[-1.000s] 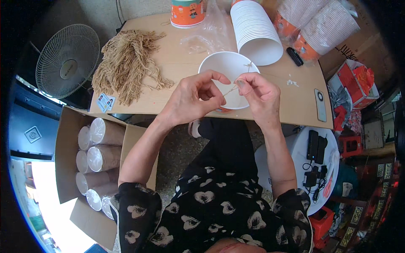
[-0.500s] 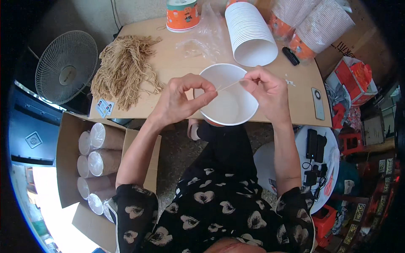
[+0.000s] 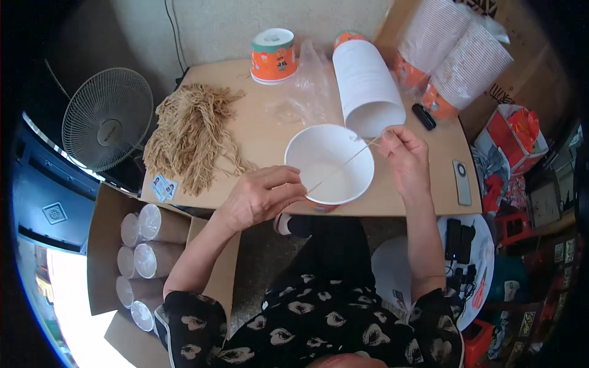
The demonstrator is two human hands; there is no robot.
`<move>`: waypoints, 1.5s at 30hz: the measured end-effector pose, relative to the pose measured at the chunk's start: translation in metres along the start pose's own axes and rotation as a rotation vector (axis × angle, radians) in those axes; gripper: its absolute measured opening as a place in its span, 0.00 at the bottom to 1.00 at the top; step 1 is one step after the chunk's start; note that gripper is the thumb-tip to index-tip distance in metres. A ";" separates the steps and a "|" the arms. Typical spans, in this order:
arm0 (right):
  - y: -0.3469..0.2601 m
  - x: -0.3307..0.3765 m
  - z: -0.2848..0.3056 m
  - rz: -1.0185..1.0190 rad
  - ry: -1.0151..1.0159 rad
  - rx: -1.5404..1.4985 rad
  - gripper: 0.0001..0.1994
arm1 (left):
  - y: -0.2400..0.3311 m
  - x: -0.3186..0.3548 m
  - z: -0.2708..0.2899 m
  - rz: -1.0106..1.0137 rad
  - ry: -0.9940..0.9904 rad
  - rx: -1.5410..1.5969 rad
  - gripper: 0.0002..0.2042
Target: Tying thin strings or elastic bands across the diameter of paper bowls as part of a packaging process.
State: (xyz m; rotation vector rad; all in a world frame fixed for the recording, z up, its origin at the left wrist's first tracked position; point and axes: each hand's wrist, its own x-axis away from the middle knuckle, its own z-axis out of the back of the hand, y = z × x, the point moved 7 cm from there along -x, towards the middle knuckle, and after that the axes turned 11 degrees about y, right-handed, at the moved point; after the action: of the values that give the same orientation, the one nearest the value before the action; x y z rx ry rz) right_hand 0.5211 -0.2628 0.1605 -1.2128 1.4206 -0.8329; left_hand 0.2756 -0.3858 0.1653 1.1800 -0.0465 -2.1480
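Note:
A thin tan string (image 3: 346,163) runs slantwise across the mouth of a white paper bucket (image 3: 300,145). Its lower end goes into the pinched fingers of my left hand (image 3: 261,195), at the bucket's near left rim. Past the far right rim, my right hand (image 3: 405,162) pinches the upper end between thumb and finger. The bucket stands mouth up near the table's front edge, and its inside is plain white. To the left lies a big tangled bundle of similar tan strings (image 3: 190,135).
Behind the bucket are a nested stack of paper buckets (image 3: 371,83), a crumpled clear plastic bag (image 3: 307,89) and an upturned orange bucket (image 3: 273,58). A black object (image 3: 423,116) and a phone (image 3: 462,183) lie at right. Lower left, a carton (image 3: 101,264) holds wrapped stacks.
My hands have moved apart, drawing the string into a longer span. The left went down and left, the right slightly outward. The whole view has shifted, so the table sits lower.

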 end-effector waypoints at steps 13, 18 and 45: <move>0.002 -0.297 -0.165 -0.022 -0.398 -0.213 0.20 | -0.331 -0.105 0.046 0.960 0.582 0.840 0.13; 0.059 -0.378 -0.199 -0.017 -0.297 -0.038 0.24 | -0.444 -0.097 0.008 1.180 0.702 1.051 0.15; -0.019 -0.283 -0.099 0.665 -0.041 0.845 0.10 | -0.267 -0.100 -0.025 0.502 0.463 0.016 0.08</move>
State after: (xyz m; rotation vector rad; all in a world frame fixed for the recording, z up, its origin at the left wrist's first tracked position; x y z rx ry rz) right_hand 0.4137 -0.0069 0.2752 -0.0952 1.1250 -0.7845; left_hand 0.1860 -0.1162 0.1350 1.4661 -0.1391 -1.4147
